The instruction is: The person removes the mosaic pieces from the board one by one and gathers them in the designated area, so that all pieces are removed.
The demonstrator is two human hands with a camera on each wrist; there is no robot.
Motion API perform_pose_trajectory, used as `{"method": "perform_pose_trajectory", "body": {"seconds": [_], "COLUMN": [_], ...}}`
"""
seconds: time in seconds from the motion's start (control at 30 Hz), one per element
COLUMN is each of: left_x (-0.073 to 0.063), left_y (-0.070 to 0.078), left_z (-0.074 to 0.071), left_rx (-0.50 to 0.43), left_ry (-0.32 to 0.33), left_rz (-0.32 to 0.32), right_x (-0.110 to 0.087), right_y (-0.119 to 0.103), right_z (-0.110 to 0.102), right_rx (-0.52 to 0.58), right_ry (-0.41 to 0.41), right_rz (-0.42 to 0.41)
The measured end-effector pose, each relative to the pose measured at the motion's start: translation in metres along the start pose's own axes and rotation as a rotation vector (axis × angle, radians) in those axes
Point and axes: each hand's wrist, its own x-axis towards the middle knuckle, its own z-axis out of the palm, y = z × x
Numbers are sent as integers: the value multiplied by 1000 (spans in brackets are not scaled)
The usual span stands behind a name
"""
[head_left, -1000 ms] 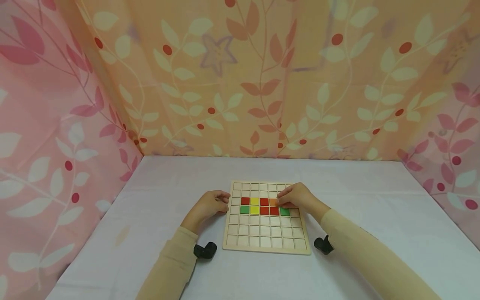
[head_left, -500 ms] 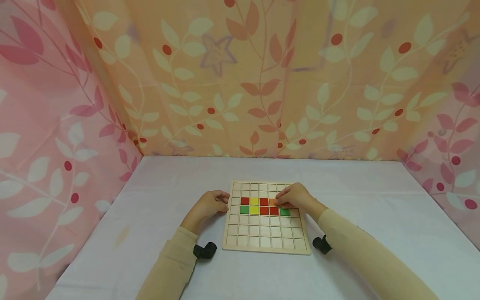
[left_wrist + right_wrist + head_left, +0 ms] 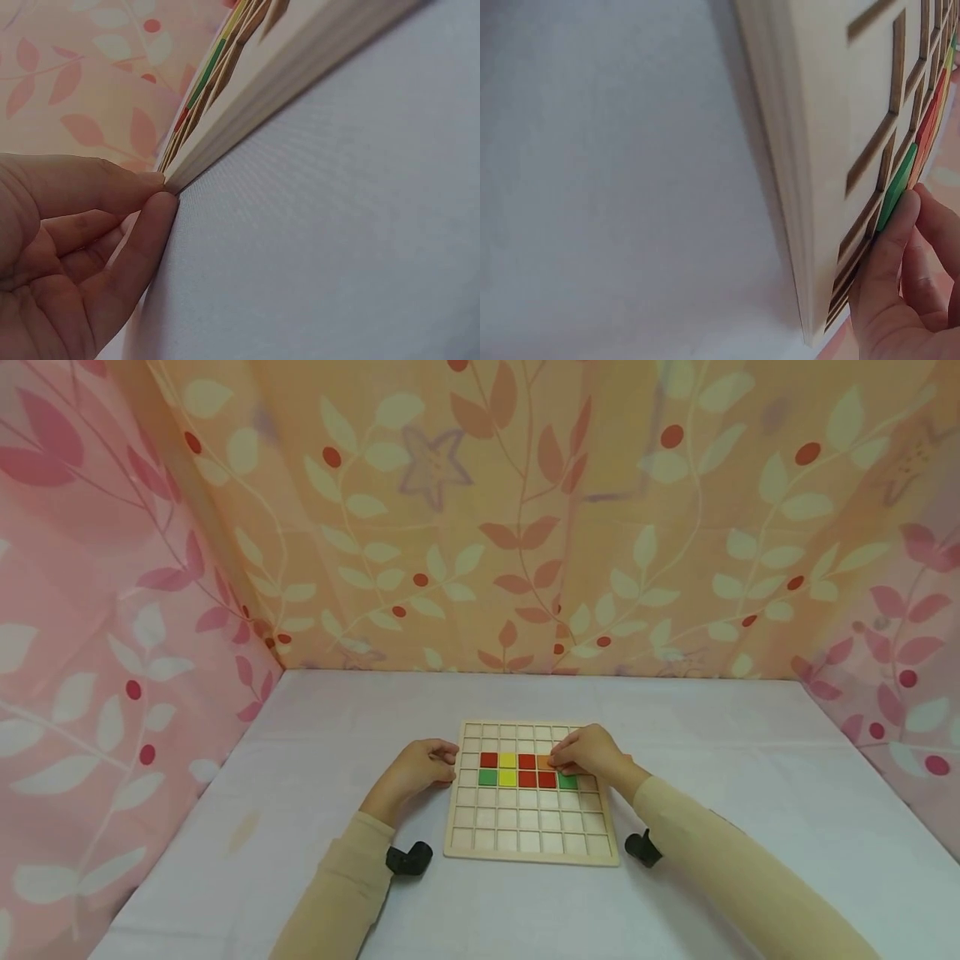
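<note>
A wooden grid board (image 3: 531, 858) lies on the table, bearing two rows of coloured square tiles. The upper row shows a red tile (image 3: 489, 760), a yellow tile (image 3: 507, 760), another red one, then an orange tile (image 3: 543, 762). Below them are green, yellow and red tiles, ending in a green tile (image 3: 567, 781). My left hand (image 3: 416, 772) touches the board's left edge with its fingertips. Reaching over the right side, my right hand (image 3: 592, 752) pinches at the orange tile with thumb and index finger. The hand hides some cells. In the right wrist view, the fingertips (image 3: 909, 201) meet beside the green tile.
White cloth covers the table (image 3: 360, 710). A patterned orange curtain (image 3: 525, 527) stands behind, with pink curtains at both sides. A small orange patch (image 3: 627, 757) shows behind my right wrist. Black wrist devices (image 3: 410, 858) sit under both forearms.
My right hand and forearm have shifted slightly left, uncovering the small orange patch behind the wrist. My left hand stays at the board's edge, and the tiles look unchanged.
</note>
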Motion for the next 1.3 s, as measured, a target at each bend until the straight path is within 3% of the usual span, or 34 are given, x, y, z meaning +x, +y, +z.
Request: {"method": "perform_pose_trajectory", "body": {"seconds": [0.17,0.5,0.9,1.3], "left_x": [-4,-1,-3,1], "left_y": [6,0,1,-1], "left_z": [-1,-1,2,1], "left_rx": [5,3,6,16], "left_ry": [-7,4,-10,2], "left_rz": [3,-1,13,4], "right_x": [1,-1,-3,-3], "right_y": [-2,0,5,0], "right_z": [1,3,2,1], "right_rx": [-6,24,23,56], "right_ry": [14,11,62,28], "right_rz": [15,-15,-7,-2]}}
